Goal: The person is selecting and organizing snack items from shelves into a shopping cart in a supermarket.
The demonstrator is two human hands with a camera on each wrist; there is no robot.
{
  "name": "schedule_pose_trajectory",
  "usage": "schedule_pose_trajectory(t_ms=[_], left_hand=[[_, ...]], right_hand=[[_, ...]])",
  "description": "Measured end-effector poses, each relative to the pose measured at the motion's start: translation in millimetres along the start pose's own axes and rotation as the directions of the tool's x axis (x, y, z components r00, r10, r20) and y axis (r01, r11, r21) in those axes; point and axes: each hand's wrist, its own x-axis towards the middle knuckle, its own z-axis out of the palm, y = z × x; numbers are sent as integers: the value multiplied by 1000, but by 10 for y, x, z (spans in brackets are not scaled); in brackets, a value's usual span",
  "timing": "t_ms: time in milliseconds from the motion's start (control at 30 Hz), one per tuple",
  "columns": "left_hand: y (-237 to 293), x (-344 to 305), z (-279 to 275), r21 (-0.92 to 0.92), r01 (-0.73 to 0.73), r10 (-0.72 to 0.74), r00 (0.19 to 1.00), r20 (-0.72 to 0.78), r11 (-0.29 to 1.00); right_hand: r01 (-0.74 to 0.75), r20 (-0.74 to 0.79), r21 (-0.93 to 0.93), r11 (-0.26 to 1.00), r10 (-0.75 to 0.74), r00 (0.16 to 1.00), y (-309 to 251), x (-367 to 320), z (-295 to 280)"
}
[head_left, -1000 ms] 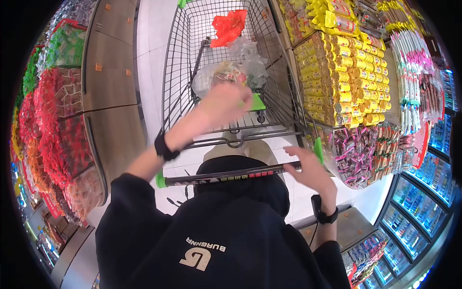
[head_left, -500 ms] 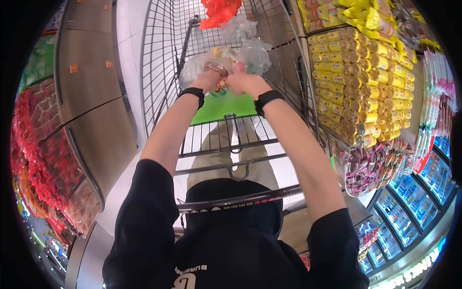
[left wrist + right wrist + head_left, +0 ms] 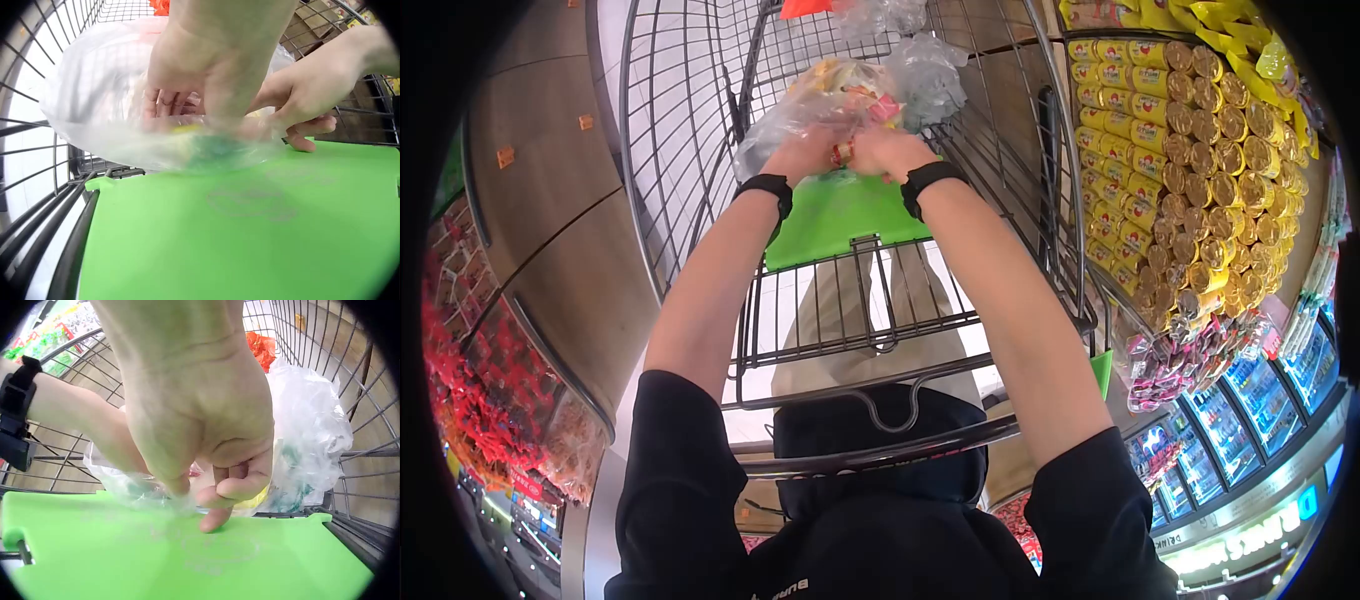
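A clear plastic bag (image 3: 815, 95) with colourful packets inside lies in the shopping cart, behind the green panel (image 3: 840, 215). My left hand (image 3: 800, 152) is at the bag's near left side; in the left wrist view the left hand (image 3: 206, 69) has its curled fingers in the bag's folds. Close beside it, my right hand (image 3: 892, 152) grips the bag's near edge. The right wrist view shows the right hand (image 3: 206, 419) with thumb and fingers bent together at the plastic. A small red-and-yellow piece (image 3: 842, 152) shows between the hands.
Another clear bag (image 3: 928, 80) and a red item (image 3: 805, 7) lie farther in the cart. The cart handle (image 3: 880, 455) crosses in front of my body. Yellow packages (image 3: 1180, 170) are stacked at right; a wooden-looking counter (image 3: 560, 210) stands at left.
Over the last second my right hand has left the handle and joined the left at the bag. The cart and bag now appear larger, and the red item is nearer the top edge.
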Motion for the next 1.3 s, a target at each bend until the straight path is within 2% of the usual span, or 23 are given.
schedule_pose_trajectory(t_ms=[67, 133, 200, 300, 333, 433, 467, 500, 533, 600, 633, 700, 733, 800, 833, 900, 933, 1033, 1067, 1100, 1167, 1200, 1300], left_hand=[[31, -27, -59, -34, -19, 18, 999, -26, 999], [307, -133, -332, -38, -16, 15, 999, -38, 999], [369, -142, -389, -76, 50, -52, 999, -16, 996], [463, -184, -514, -76, 104, -105, 994, -8, 992], [515, -217, -555, -68, 112, -113, 994, -11, 991], [679, -317, -715, -18, 224, -224, 975, -4, 975], [764, -400, -800, -46, 191, -193, 980, -42, 980], [910, -523, -930, -72, 158, -164, 983, -81, 985], [988, -605, -1027, -100, 164, -173, 981, -85, 981], [1100, -780, -1191, -25, 43, -47, 980, -196, 999], [1211, -855, -1292, 19, -16, 21, 968, -249, 1000], [1528, -1066, -1558, 44, -24, 34, 973, -229, 999], [1730, -1200, -1711, 55, -27, 38, 976, -215, 998], [2052, -1413, -1940, 4, -127, 125, 971, -201, 992], [2194, -1521, -2037, -21, -173, 166, 967, -193, 985], [2453, -1716, -2213, -103, -28, 18, 995, -94, 994], [2552, -1810, -2237, -138, 52, -57, 998, -34, 989], [2769, -2011, -2179, -300, -42, -15, 983, -183, 953], [2826, -2045, -2077, -406, -101, -18, 960, -279, 908], [2784, -2031, -1966, -373, -115, -27, 934, -355, 920], [2919, -2052, -1780, -599, -132, -113, 928, -354, 789], [3168, -2088, -1748, -698, -208, -92, 926, -367, 685], [3509, -2044, -1509, -726, -322, -32, 903, -428, 608]], right_hand=[[49, -5, -57, 997, -50, 999, 45, -29, -35], [69, -1, -82, 994, -70, 998, 101, -51, -75], [65, 17, -77, 995, -64, 998, 155, -84, -84], [65, -40, 33, 997, -63, 997, 242, -204, -68], [99, -15, 44, 994, -99, 995, 271, -227, -57], [52, 21, 111, 993, -54, 998, 268, -461, -129], [31, 50, 153, 988, -39, 998, 247, -523, -191], [110, -41, 102, 989, -106, 993, 262, -545, -179], [183, -128, 40, 982, -177, 976, 271, -583, -161], [266, -224, -25, 964, -265, 938, 213, -847, -224], [342, -325, -37, 939, -335, 885, 164, -1021, -263], [477, -505, -92, 874, -454, 734, 87, -1351, -309], [509, -519, -120, 852, -491, 700, 39, -1510, -327], [571, -535, -183, 801, -568, 625, -61, -1804, -373], [599, -503, -106, 793, -563, 656, -107, -1971, -378], [642, -430, 51, 765, -563, 706, -166, -2268, -352], [693, -466, 123, 710, -575, 672, -171, -2372, -289], [729, -617, 154, 667, -511, 598, -211, -2786, -151], [743, -648, 173, 646, -494, 580, -197, -2970, -119], [751, -674, 271, 602, -438, 594, -168, -3130, -90], [752, -699, 462, 470, -328, 635, -122, -3399, 52], [758, -716, 533, 376, -276, 641, -106, -3498, 143], [785, -788, 572, 237, -107, 607, 17, -3755, 376]])
